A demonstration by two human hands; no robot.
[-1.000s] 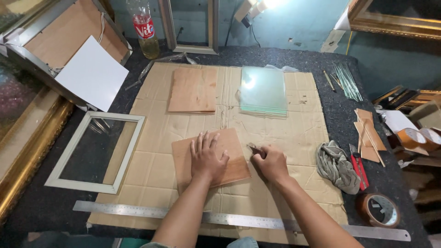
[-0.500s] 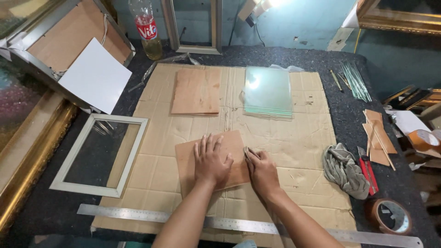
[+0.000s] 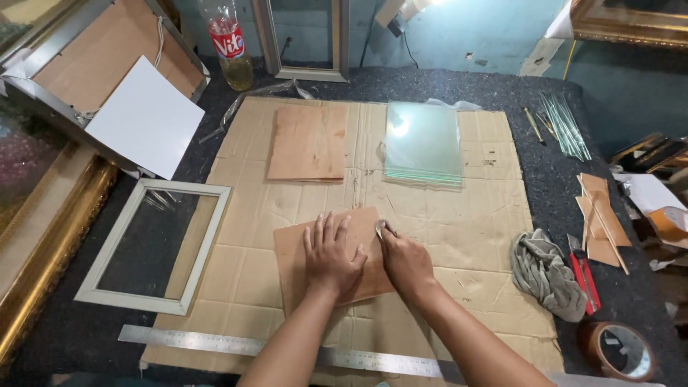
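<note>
While left hand (image 3: 331,256) presses brown board (image 3: 297,269), right hand (image 3: 405,259) grips its right edge.

Both hands on a thin brown hardboard panel (image 3: 330,258) over flattened corrugated cardboard sheet (image 3: 444,215).
Left hand (image 3: 331,254) lies flat, fingers spread, on the panel. Right hand (image 3: 405,259) grips a small metal tool (image 3: 380,229) at the panel's right edge. A long steel ruler (image 3: 279,349) lies nearer the person.

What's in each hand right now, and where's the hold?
The left hand holds nothing, lying flat on the brown board. The right hand pinches a small metal tool at the board's right edge; its grip point is hidden.
</note>
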